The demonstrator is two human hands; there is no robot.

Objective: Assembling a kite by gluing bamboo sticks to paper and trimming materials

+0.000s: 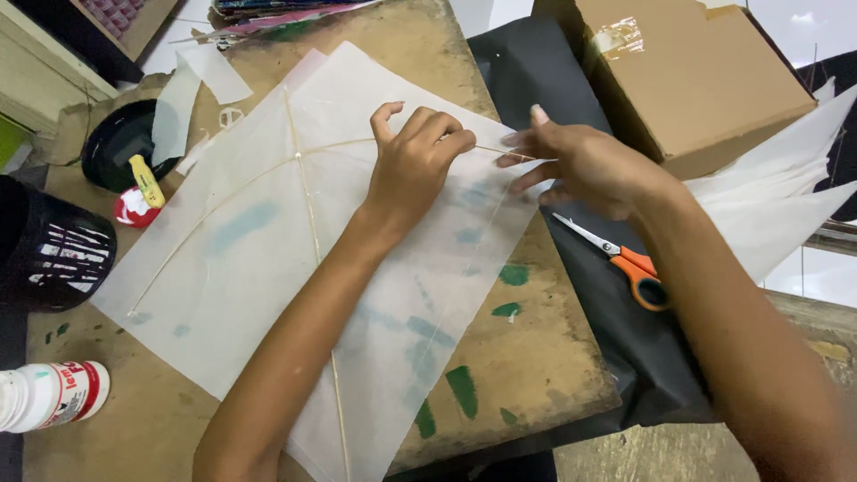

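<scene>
**Pinching a thin stick at the kite's right corner**

Pressing down on the white paper kite [268,241], the left hand [415,165] rests on the sheet near its right corner, knuckles bent and fingers [446,134] curled together over the curved stick [223,201] that bows across the paper. The right hand [585,165] sits just past the paper's edge; its fingers [518,150] are pressed together on the tip of that stick, where it pokes out beyond the sheet.

The kite lies flat as a diamond on the brown worktop [536,357], with a straight spine stick [312,232] running from the top corner towards the near edge. Its right corner ends close to where the worktop gives way to a black sheet [527,67], so there is little bare board on that side. More open board shows at the near right, spotted with green paint.

Just beside the right wrist, orange-handled scissors [625,259] lie on the black sheet, blades pointing towards the hands. A cardboard box [687,76] stands close behind the right hand, hemming it in. Loose white paper [768,205] fans out to the far right. On the left, well apart from the hands, are a black basket [54,254], a black dish [120,143], a small yellow tube [147,181] and a white glue bottle [49,394].
</scene>
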